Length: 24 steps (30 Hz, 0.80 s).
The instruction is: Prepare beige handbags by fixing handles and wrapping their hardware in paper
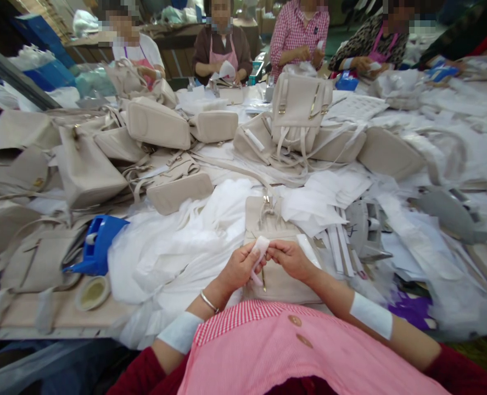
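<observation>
You have a broad tabletop (68,319) before you, its bare pale edge showing near left, and a grey metal bar (16,74) slanting at far left. Beyond, you see a blue box (48,41) and brown cartons (180,57) in dimmer light.

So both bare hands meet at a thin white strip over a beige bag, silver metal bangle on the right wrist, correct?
Wrong side: the head view shows the silver metal bangle on the left wrist. Left hand and right hand meet at the thin white strip over the beige bag.
</observation>
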Available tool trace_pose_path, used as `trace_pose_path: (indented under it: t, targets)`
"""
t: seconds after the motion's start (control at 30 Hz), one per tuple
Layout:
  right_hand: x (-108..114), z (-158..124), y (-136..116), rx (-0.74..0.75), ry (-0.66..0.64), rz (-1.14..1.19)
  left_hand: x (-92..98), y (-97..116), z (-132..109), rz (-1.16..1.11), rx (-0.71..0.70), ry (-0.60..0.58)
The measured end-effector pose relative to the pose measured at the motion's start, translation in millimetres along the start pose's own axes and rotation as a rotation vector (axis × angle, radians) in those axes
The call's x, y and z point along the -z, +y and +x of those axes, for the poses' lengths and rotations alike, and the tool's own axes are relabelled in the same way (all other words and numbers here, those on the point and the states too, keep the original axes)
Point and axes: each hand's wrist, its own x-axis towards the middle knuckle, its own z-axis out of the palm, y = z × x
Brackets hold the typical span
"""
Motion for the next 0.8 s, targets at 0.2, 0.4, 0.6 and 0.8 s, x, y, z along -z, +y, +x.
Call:
trace_pose_path:
  t: [0.2,0.4,0.6,0.8]
  targets:
    - [-9,2,-10,-0.084,0.020,0.108,6.3,8,-2,0.363,-0.130,0.008]
    - [-7,1,-8,-0.064,0.164,0.107,35.6,6,-8,0.596,-0.173,-0.120]
    - [-8,-1,3,-0.096,0.228,0.083,30.6,-9,-17,0.716,-0.090,-0.108]
    - [-15,-3,4,-0.157,0.305,0.010,17.5,-5,-19,0.726,-0.028,0.017]
